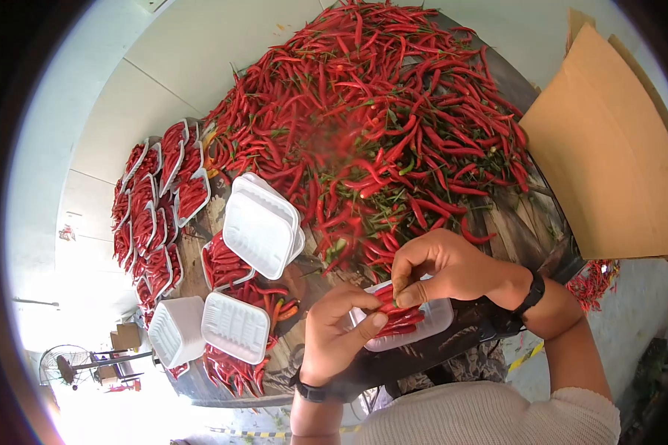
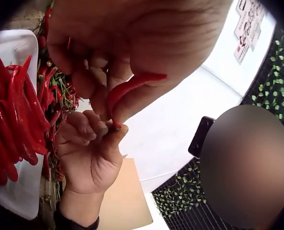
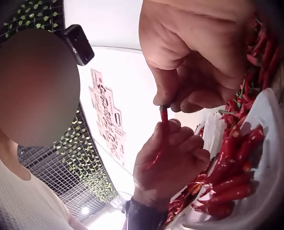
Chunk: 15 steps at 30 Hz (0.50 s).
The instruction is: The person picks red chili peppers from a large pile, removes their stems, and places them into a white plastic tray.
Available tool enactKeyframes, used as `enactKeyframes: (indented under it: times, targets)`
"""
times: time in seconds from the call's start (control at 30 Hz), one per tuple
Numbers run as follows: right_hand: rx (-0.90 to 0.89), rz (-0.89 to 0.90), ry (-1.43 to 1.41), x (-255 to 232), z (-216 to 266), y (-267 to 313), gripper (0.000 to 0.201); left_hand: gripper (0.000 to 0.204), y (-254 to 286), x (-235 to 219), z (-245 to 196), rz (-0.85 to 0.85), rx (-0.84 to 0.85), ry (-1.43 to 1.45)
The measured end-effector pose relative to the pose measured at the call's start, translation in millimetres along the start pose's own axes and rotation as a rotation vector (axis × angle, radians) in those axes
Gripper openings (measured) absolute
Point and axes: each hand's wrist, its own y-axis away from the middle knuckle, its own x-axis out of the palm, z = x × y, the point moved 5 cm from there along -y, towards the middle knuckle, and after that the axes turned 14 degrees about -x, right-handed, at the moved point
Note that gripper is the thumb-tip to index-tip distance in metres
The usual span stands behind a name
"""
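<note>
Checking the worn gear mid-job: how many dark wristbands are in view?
2: the left wristband, worn just behind the left hand, and the right wristband, worn just behind the right hand. I see no others, and none seems hidden.

No lettering is legible. Right wrist view, toward 9 o'clock: a stepped, pale pink sign stands on a bright white wall; it bears a row of large, dark, brush-like characters with smaller marks beside them, all too blurred to read. Left wrist view, toward 2 o'clock: a similar pale placard, cut by the picture's upper edge, stands on a white surface, its dark characters equally unreadable.
</note>
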Motion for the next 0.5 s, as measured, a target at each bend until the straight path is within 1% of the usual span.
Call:
enactKeyframes:
  times: [0.07,0.13,0.2,0.27,0.3,0.37,0.43,0.5]
  targets:
    - [0.081,-0.009,-0.167,3,-5,0,0.013,0.017,0,0,-2,0.007,0.003,-0.015]
    - [0.104,-0.005,-0.128,2,-4,0,0.014,0.017,0,0,-2,0.012,0.008,-0.033]
    - [0.124,0.001,-0.087,2,-2,0,0.015,0.017,-1,-1,2,-0.028,-0.029,-0.089]
    - [-0.087,0.030,0.364,0,15,-5,0.017,0.017,-2,0,2,-0.049,-0.037,-0.073]
    - [-0.087,0.033,0.364,1,17,-5,0.017,0.017,-3,0,2,-0.068,-0.046,-0.059]
    - [-0.176,0.052,0.568,3,23,-5,0.019,0.016,-4,0,1,-0.070,-0.044,-0.085]
    - [-0.190,0.060,0.568,3,24,-4,0.019,0.016,-4,0,-1,-0.070,-0.043,-0.113]
    - [-0.204,0.063,0.567,2,24,-3,0.018,0.014,-4,2,-5,-0.034,0.011,-0.210]
